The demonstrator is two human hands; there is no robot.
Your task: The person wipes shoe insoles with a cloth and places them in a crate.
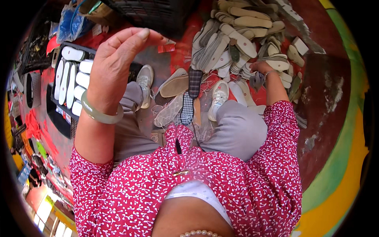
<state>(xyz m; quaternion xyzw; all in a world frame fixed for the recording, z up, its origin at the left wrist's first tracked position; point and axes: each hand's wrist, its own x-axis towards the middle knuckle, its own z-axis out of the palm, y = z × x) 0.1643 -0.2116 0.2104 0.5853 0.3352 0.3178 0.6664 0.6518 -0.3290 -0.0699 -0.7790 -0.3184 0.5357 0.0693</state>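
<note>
My left hand is raised at the left, wearing a pale green bangle. Its thumb and fingertips are pressed together; whether anything tiny is between them does not show. At the right, my right hand reaches to the edge of a heap of shoe insoles. A crumpled grey cloth hangs from its curled fingers, which are partly hidden. Off-white insoles with a small red mark lie right beside it. Between my feet are a dark checked insole and a black-and-white patterned one.
A black crate at the left holds rows of white insoles. Another black crate stands at the top. My shoes flank clear plastic wrapping and loose threads. A blue plastic bag is at the upper left.
</note>
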